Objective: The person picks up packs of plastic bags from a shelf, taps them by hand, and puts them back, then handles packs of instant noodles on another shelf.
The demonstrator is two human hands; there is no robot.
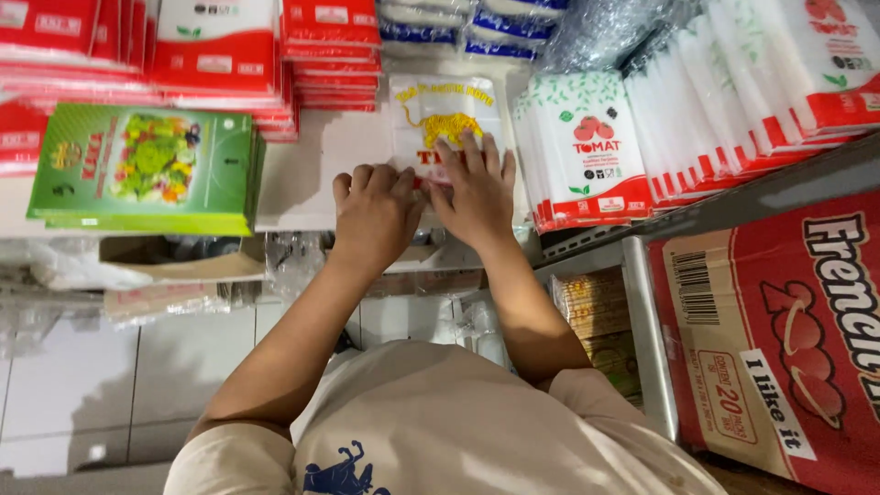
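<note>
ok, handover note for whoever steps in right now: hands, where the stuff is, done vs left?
Left hand: curled, knuckles up, pressing on the near edge of the white pack with the yellow tiger print; grip not visible.
Right hand: flat, fingers spread on the same pack.
The pack lies flat on the white shelf, between the green box on the left and the row of white-and-red tomato-print packs on the right.
Done: pack is on the shelf, in the gap.
Left: both hands are on it, so it is not released; final position cannot be judged.
</note>
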